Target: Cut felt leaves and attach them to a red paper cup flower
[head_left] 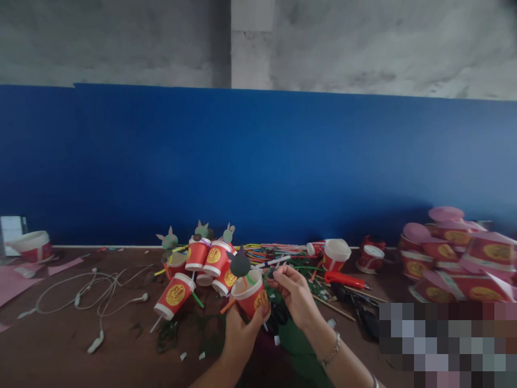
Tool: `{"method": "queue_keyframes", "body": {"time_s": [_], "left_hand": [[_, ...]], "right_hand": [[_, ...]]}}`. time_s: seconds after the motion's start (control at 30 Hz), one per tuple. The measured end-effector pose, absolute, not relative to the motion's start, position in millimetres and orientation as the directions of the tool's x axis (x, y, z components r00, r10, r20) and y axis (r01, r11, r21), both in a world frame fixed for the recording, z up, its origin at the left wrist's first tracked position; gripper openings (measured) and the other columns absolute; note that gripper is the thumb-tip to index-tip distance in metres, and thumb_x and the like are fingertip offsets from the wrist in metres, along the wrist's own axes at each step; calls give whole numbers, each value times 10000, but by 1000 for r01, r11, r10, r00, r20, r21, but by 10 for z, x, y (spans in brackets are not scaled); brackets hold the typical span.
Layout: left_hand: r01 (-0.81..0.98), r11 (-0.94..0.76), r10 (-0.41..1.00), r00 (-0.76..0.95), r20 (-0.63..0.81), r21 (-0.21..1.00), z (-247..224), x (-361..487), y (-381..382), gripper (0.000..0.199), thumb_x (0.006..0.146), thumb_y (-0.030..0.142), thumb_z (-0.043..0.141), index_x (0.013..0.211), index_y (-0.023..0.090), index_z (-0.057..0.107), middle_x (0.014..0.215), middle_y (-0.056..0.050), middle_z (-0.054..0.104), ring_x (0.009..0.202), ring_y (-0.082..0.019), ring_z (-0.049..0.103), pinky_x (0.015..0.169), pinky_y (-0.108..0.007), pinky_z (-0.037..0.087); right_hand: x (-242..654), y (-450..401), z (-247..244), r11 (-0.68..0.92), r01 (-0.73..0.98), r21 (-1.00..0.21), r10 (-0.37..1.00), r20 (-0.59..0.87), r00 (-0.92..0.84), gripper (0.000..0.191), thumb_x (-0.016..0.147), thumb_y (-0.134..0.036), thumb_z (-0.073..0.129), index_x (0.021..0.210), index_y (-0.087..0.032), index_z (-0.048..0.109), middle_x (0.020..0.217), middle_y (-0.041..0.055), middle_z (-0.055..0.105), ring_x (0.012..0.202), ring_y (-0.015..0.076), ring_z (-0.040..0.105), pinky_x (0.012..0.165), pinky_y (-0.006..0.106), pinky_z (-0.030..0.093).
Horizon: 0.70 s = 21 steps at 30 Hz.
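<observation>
My left hand (241,328) is wrapped round a red and white paper cup (249,295) with a yellow printed emblem. At the cup's rim stands a dark round paper cutout (240,264) with a pointed tip, and green and orange strips show beside it. Just right of the cup, my right hand (294,293) is closed in a pinch. A small dark piece shows at its fingertips, too blurred to name. Left of my hands lies a cluster of similar red cups (197,254), some topped with grey-green paper animal heads (169,237).
Colourful pipe cleaners (266,251) lie behind my hands. To the right are a red-handled tool (346,279), more cups (336,255) and a pile of red cups with pink paper (456,258). White earphones (97,291) and green paper (301,345) lie on the brown table (133,355).
</observation>
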<state>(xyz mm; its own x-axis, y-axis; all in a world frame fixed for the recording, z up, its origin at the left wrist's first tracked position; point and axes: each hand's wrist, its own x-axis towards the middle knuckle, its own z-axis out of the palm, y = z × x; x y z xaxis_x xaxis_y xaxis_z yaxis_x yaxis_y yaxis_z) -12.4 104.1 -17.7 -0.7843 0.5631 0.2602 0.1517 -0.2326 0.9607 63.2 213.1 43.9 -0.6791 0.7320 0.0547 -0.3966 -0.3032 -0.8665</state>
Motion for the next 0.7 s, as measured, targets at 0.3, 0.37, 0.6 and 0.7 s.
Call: {"method": "queue_keyframes", "body": {"time_s": [0.3,0.37,0.6,0.7], "left_hand": [[224,-158,585,-763,274,962,-243,-159,1033,360,670,297,638,973,105,604,962,-116,683,903,-274,632,818,-373,501],[222,-158,590,-760,272,962,-212,-151,1023,359,664,289,637,969,101,604,952,-117,684,890,-272,635,806,-367,507],[148,-217,602,-758,252,965,-171,-100,1014,389,657,304,647,988,103,603,948,-109,685,873,-265,640,761,-349,533],[168,-214,601,-754,265,962,-176,-100,1014,400,651,291,651,1001,106,594,967,-113,682,894,-268,634,775,-349,530]], "right_hand": [[622,2131,465,-218,-367,-904,775,68,-628,256,591,-301,769,639,-171,553,562,-29,586,538,115,541,566,229,404],[621,2134,455,-203,-369,-907,781,78,-620,258,593,-296,766,636,-174,543,551,-34,576,532,113,533,565,229,404],[627,2178,407,-141,-381,-914,776,136,-616,233,657,-262,718,732,-191,509,604,-45,550,539,100,506,553,220,388],[628,2185,423,-104,-397,-912,769,180,-613,236,671,-249,702,773,-202,495,623,-53,513,545,91,477,553,215,387]]}}
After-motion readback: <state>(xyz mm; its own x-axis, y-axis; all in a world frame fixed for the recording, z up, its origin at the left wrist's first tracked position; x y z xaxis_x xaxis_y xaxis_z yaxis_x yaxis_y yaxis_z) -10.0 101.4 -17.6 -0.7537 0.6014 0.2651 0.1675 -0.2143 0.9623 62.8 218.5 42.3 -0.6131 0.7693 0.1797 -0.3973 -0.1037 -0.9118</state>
